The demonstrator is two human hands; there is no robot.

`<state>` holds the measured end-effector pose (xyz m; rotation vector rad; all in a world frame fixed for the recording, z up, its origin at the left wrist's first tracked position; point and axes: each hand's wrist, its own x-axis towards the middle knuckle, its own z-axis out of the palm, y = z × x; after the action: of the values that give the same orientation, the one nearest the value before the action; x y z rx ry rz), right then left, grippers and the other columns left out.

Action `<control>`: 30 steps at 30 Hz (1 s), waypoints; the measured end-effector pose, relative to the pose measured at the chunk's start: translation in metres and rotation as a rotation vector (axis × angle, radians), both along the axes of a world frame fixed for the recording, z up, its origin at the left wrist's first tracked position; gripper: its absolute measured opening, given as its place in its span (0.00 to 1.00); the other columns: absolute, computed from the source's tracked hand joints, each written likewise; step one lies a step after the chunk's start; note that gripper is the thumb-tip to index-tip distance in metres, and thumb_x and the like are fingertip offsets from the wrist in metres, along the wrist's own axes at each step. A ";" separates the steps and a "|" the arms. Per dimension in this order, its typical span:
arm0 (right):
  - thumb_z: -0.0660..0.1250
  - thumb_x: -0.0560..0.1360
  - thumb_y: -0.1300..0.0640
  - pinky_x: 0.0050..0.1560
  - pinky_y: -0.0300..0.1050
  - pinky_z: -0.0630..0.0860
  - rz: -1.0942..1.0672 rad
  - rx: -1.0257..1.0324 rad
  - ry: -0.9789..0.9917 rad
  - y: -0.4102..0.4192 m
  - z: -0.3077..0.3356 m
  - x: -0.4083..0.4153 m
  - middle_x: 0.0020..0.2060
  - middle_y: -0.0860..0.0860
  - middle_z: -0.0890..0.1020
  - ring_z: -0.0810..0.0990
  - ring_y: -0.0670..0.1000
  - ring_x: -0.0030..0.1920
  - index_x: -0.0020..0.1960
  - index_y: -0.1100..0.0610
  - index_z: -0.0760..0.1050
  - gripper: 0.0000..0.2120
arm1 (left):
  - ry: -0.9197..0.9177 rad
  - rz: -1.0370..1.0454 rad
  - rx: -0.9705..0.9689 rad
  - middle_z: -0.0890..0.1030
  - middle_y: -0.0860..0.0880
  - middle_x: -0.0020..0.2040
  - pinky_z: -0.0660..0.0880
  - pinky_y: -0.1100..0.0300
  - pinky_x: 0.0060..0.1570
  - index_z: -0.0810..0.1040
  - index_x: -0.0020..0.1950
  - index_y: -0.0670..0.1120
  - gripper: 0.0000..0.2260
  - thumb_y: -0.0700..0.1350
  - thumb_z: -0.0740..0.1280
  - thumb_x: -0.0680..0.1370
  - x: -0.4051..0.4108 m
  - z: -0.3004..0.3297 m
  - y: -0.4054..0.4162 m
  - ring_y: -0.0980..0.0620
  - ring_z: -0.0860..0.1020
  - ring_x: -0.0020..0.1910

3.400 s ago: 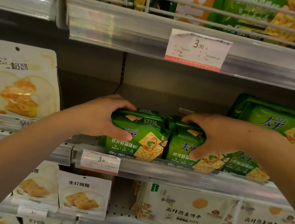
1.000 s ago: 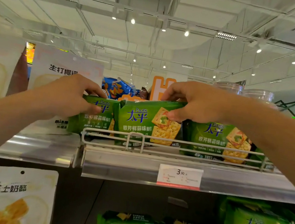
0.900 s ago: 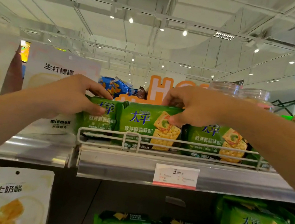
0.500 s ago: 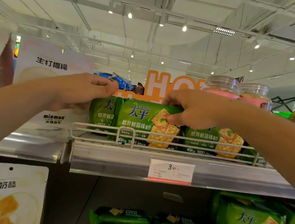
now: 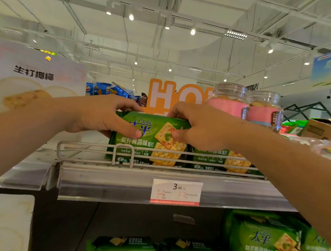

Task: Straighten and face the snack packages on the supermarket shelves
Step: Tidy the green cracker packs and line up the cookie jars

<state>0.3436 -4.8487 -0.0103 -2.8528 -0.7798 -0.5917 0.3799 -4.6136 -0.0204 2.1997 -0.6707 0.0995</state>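
Observation:
A green cracker package (image 5: 151, 142) stands upright on the top shelf behind a white wire rail (image 5: 127, 152). My left hand (image 5: 102, 114) grips its left end, thumb on the front. My right hand (image 5: 200, 126) grips its upper right corner, fingers over the top. A second green cracker package (image 5: 227, 161) stands right beside it, partly hidden by my right forearm.
A price tag (image 5: 176, 191) hangs on the shelf edge. White snack bags (image 5: 32, 83) stand at the left. Two pink-labelled jars (image 5: 245, 109) and a cardboard box (image 5: 330, 129) are behind at the right. More green cracker packs (image 5: 262, 247) fill the lower shelf.
The view rose from the middle shelf to the top shelf. My left hand slid right from the leftmost pack onto the middle package, which both hands now hold; the left pack is out of sight.

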 end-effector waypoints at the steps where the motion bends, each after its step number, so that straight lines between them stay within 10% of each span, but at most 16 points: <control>1: 0.65 0.78 0.50 0.48 0.47 0.76 -0.005 -0.007 -0.010 0.000 -0.002 0.001 0.51 0.48 0.78 0.77 0.47 0.47 0.65 0.49 0.66 0.17 | 0.007 -0.016 -0.023 0.81 0.51 0.54 0.82 0.60 0.39 0.78 0.58 0.58 0.31 0.52 0.79 0.55 0.003 0.000 0.001 0.51 0.85 0.45; 6: 0.62 0.80 0.52 0.34 0.40 0.66 -0.012 -0.031 -0.069 0.002 -0.008 0.004 0.41 0.45 0.75 0.74 0.44 0.39 0.64 0.51 0.65 0.15 | 0.076 -0.077 -0.128 0.83 0.47 0.55 0.82 0.54 0.44 0.78 0.63 0.56 0.35 0.48 0.81 0.56 0.012 -0.004 0.002 0.46 0.84 0.50; 15: 0.61 0.80 0.50 0.45 0.46 0.77 -0.007 -0.011 -0.076 -0.001 -0.013 0.005 0.49 0.46 0.78 0.77 0.45 0.44 0.66 0.49 0.65 0.15 | -0.009 -0.054 -0.078 0.77 0.55 0.61 0.81 0.54 0.50 0.72 0.66 0.64 0.43 0.55 0.84 0.52 0.001 -0.005 0.002 0.51 0.83 0.52; 21: 0.63 0.79 0.47 0.55 0.39 0.69 0.020 0.068 -0.195 -0.011 -0.025 0.000 0.66 0.47 0.73 0.73 0.43 0.57 0.74 0.47 0.61 0.25 | -0.818 0.150 0.163 0.54 0.61 0.75 0.56 0.51 0.69 0.57 0.74 0.65 0.44 0.71 0.67 0.60 -0.028 -0.024 -0.020 0.55 0.54 0.74; 30: 0.65 0.76 0.60 0.62 0.48 0.72 -0.027 0.259 -0.595 -0.099 -0.085 -0.038 0.57 0.52 0.80 0.76 0.52 0.61 0.61 0.58 0.77 0.14 | -1.391 0.158 0.469 0.76 0.44 0.61 0.64 0.45 0.61 0.77 0.64 0.44 0.21 0.51 0.63 0.74 -0.036 -0.099 -0.094 0.41 0.73 0.62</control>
<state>0.3053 -4.9482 -0.0956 -2.4596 -0.6660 -1.4630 0.3436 -4.7076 -0.1190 2.3690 -1.3061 1.8089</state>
